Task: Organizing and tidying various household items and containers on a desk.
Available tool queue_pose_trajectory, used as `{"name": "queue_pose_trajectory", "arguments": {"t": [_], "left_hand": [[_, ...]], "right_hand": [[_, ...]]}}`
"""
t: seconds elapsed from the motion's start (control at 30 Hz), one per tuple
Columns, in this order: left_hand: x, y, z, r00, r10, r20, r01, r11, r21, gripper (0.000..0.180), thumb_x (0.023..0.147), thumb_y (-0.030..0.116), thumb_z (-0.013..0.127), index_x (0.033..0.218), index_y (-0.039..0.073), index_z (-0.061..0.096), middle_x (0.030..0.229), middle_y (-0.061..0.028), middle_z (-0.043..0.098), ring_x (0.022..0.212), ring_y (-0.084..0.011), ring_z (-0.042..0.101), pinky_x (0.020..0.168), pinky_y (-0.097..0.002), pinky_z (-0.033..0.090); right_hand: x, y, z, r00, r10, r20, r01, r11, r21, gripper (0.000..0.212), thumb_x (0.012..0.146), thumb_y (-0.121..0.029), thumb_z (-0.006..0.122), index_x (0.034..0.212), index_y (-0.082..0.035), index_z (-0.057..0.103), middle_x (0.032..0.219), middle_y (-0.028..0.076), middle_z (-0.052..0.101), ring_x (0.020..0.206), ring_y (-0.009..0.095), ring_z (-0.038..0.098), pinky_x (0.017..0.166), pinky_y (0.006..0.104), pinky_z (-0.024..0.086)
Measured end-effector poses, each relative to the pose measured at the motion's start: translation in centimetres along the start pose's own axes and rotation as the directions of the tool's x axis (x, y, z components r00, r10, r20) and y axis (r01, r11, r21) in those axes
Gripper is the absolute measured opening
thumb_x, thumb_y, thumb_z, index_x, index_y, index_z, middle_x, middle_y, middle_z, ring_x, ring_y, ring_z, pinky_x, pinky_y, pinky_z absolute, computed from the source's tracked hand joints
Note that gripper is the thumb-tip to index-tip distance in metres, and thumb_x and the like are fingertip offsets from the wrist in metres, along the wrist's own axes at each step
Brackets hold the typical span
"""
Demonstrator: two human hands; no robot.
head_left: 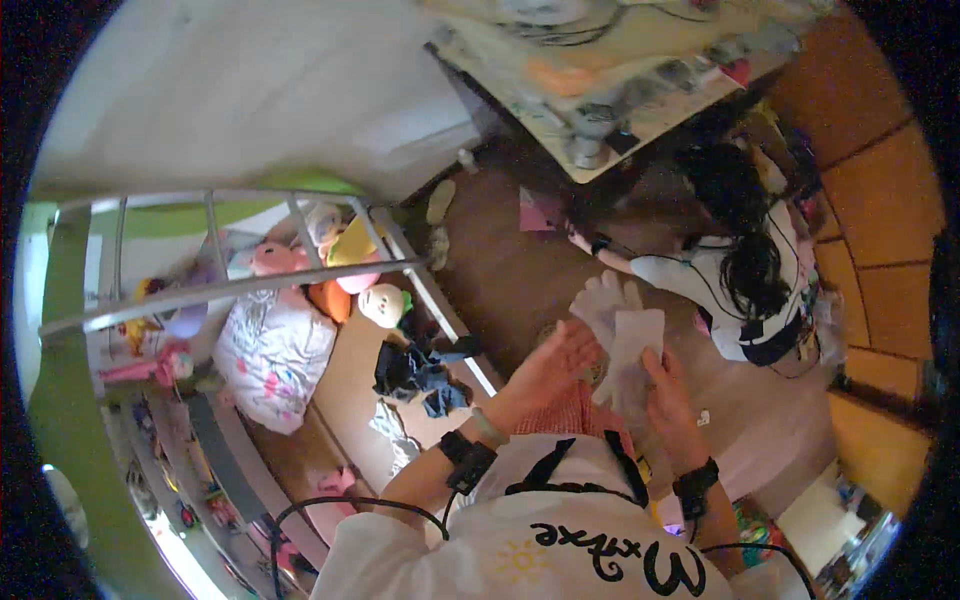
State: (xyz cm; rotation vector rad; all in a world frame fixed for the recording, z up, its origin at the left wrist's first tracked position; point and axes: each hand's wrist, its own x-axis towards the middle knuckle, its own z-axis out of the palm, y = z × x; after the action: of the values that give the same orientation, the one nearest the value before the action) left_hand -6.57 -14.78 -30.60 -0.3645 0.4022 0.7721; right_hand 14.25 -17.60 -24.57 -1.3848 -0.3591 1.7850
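Observation:
A pair of white knit gloves (637, 338) hangs in front of me, one overlapping the other, with the fingers of one spread toward the far side. My right hand (668, 385) pinches the gloves by the cuff, thumb on top. Just left of them my left hand (560, 358) is turned palm up with its fingers stretched out and nothing in it. Its fingertips come close to the gloves; whether they touch, I cannot tell. Each wrist wears a black strapped device with a cable.
Another person (745, 270) crouches at the right, an arm reaching over the brown floor. A cluttered table (560, 120) stands beyond. On the left, a metal-railed bed (350, 400) holds plush toys, a pillow (275, 350) and dark clothes (415, 375). A pink sheet (540, 210) lies on the floor.

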Motion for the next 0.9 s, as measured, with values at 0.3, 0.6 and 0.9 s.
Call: {"name": "queue_pose_trajectory", "arguments": {"t": [0.3, 0.6, 0.9], "left_hand": [[-4.0, 3.8, -1.3, 0.941, 0.329, -0.073, -0.312, 0.932, 0.185, 0.032, 0.099, 0.018, 0.048, 0.129, 0.007, 0.048, 0.127, -0.0084, 0.056, 0.113, -0.0214, 0.056, 0.098, -0.0357, 0.045], [-5.7, 6.4, -5.2, 0.902, 0.417, -0.117, -0.016, 0.301, 0.953, 0.041, 0.099, 0.032, 0.051, 0.128, 0.003, 0.053, 0.117, -0.0022, 0.059, 0.104, -0.0105, 0.053, 0.091, -0.0273, 0.044], [-6.7, 0.1, -12.8, 0.932, 0.358, -0.05, -0.056, 0.281, 0.958, 0.057, 0.092, 0.047, 0.057, 0.127, 0.002, 0.054, 0.115, -0.0084, 0.062, 0.099, -0.0152, 0.059, 0.09, -0.0293, 0.046]], "right_hand": [[4.0, 2.1, 4.4, 0.985, 0.083, 0.153, -0.047, 0.972, -0.23, 0.038, 0.093, -0.02, 0.06, 0.125, -0.001, 0.055, 0.119, 0.009, 0.059, 0.108, 0.02, 0.057, 0.095, 0.0334, 0.045], [9.0, -0.8, 8.5, 0.659, 0.323, 0.679, 0.497, 0.491, -0.715, 0.025, 0.085, -0.012, 0.066, 0.108, -0.005, 0.061, 0.101, 0.005, 0.063, 0.097, 0.018, 0.059, 0.085, 0.0306, 0.047], [12.7, 7.0, 10.2, 0.231, 0.464, 0.855, 0.934, 0.14, -0.328, 0.028, 0.075, -0.017, 0.07, 0.1, -0.009, 0.063, 0.099, 0.011, 0.063, 0.092, 0.032, 0.062, 0.08, 0.0405, 0.048]]}}
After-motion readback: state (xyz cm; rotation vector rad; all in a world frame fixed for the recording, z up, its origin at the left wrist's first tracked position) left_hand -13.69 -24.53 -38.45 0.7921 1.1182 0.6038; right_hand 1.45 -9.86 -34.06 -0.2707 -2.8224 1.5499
